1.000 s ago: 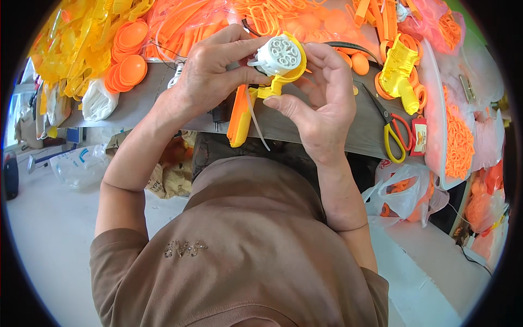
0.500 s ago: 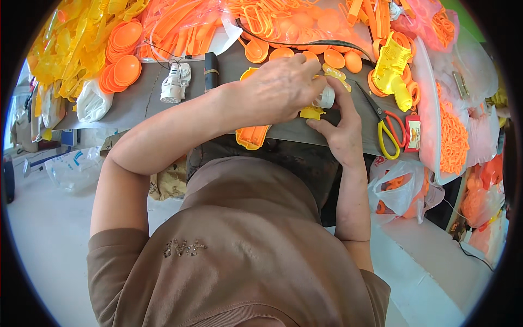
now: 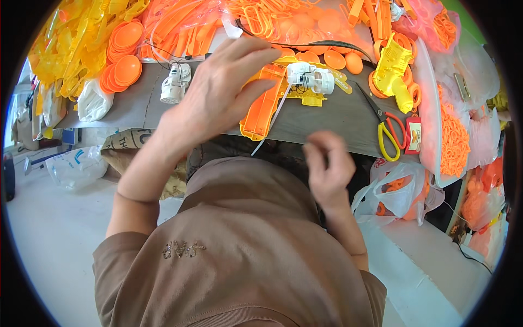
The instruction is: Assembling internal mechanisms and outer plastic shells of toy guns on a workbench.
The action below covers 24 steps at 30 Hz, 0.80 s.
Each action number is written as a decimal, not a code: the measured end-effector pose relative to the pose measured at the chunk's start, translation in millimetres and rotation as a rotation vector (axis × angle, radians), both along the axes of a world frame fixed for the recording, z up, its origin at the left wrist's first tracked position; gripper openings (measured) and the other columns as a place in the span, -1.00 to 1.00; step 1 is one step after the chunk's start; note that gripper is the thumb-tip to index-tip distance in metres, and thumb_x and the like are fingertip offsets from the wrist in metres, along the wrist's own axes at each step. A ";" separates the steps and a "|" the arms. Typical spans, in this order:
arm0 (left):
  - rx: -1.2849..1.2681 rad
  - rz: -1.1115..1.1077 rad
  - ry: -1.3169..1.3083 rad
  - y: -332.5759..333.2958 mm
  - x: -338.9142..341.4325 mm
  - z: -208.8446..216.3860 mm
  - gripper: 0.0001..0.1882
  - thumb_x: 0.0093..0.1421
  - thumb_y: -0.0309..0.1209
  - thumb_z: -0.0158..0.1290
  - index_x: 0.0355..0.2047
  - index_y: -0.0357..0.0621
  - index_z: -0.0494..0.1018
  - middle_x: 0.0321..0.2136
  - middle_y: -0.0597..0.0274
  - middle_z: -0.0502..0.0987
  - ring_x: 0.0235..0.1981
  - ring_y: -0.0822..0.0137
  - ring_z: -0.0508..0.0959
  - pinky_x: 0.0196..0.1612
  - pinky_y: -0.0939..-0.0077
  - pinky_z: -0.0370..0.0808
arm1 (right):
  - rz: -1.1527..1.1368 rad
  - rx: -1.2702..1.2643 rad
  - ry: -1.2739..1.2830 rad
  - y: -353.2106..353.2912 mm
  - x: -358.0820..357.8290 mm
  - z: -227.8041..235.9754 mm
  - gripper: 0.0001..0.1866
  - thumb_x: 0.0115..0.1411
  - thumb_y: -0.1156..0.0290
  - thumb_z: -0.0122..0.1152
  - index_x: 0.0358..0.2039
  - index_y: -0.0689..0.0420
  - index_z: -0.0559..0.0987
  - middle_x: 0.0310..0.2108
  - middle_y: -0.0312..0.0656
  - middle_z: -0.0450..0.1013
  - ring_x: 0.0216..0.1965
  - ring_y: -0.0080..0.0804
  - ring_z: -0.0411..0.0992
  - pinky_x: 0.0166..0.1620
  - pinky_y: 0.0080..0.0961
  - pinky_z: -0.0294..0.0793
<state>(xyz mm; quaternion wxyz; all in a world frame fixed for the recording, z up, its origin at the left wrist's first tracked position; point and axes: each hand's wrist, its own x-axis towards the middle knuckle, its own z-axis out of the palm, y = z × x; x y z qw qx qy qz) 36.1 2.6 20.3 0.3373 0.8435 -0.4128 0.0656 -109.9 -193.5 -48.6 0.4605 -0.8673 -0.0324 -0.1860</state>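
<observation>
A white plastic mechanism [image 3: 317, 80] with dark thin wires lies on a yellow molded shell [image 3: 311, 100] near the table's front edge. Beside it is an orange half-shell [image 3: 255, 117], reaching over the edge. A thin white strip [image 3: 277, 117] runs down from the mechanism past the orange part and hangs off the table. My left hand [image 3: 231, 82] hovers over the orange half-shell, open, fingers and thumb apart, with nothing seen in it. Slightly blurred, my right hand [image 3: 332, 169] is in front of the table edge, its fingers curled toward the thumb, no object visible in them.
Scissors [image 3: 387, 122] with red and yellow handles lie at right, by a yellow molded part [image 3: 395, 71]. A second white mechanism [image 3: 175, 83] stands at left, near orange discs [image 3: 125, 71]. A clear bin [image 3: 429, 109] of orange rings borders the right.
Both hands have come away from the white mechanism, which now lies uncovered on the yellow shell. My left hand moved left and opened; my right hand drew back toward my body.
</observation>
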 end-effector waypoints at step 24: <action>-0.158 0.095 -0.196 -18.9 -34.0 -63.1 -0.55 0.05 -0.56 0.09 -0.01 -0.35 0.33 0.05 -0.15 0.32 0.11 -0.16 0.29 0.17 0.04 0.21 | 0.226 0.064 0.471 -3.4 -26.0 -5.0 -0.87 0.12 0.52 0.17 -0.31 0.28 0.55 -0.43 -0.15 0.49 -0.44 -0.52 0.43 -0.36 -0.60 0.39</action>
